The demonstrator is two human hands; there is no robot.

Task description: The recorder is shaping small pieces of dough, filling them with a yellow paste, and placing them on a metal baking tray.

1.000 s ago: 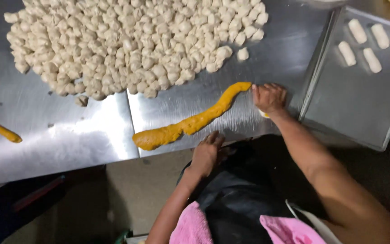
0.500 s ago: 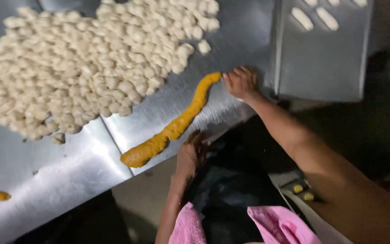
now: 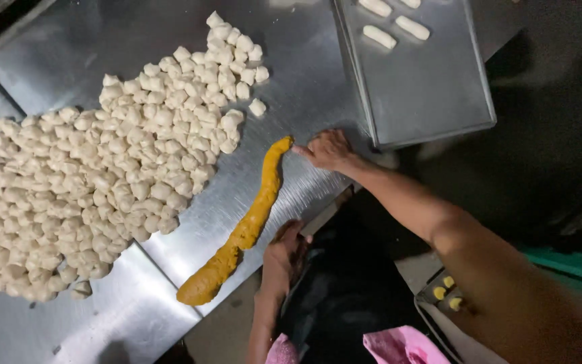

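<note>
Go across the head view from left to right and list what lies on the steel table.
Heap of pale dough pieces → long orange dough roll → right hand → metal tray

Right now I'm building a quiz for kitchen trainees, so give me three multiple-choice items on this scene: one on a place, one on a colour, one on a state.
1. Where does the right hand lie?
A. at the upper end of the filling rope
B. on the heap of dough pieces
C. inside the tray

2. What colour is the filling rope?
A. white
B. orange-yellow
C. green

3. How is the left hand placed?
A. lifted high above the table
B. at the table's near edge, holding nothing that shows
C. gripping a knife

Answers: 1 A, its fingertips meet the rope's tip near the tray's corner. 2 B, it stands out against the pale dough pieces. 3 B, it sits low by the steel edge beside the rope, with no tool in sight.
</note>
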